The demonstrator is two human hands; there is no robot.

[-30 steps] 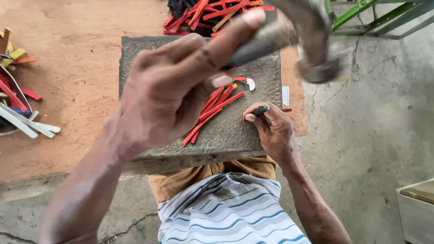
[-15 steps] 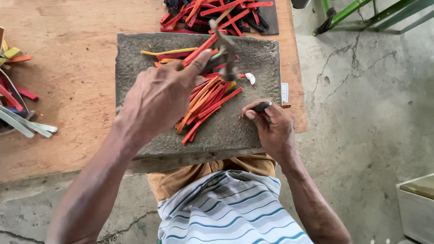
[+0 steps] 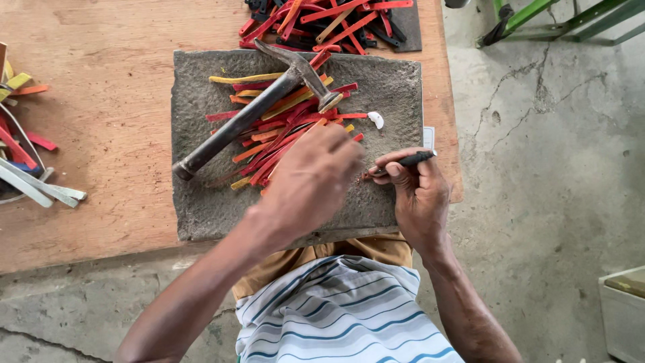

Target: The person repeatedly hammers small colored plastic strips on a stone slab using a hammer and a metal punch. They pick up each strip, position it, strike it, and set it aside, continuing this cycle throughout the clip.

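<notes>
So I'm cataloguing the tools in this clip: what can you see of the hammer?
The hammer lies flat and diagonal on the grey stone slab, on a heap of red, orange and yellow strips. It looks like dark, worn metal. The handle end points lower left; the head, upper right, has a tapered claw end and a blunt face. Neither hand touches it; the left hand is just below the head.

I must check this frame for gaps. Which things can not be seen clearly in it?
Head view only:
- The left hand covers the strips beneath it.
- The dark tool in the right hand: tip hidden by the left hand.
- The pile at the left edge is cut off.
</notes>
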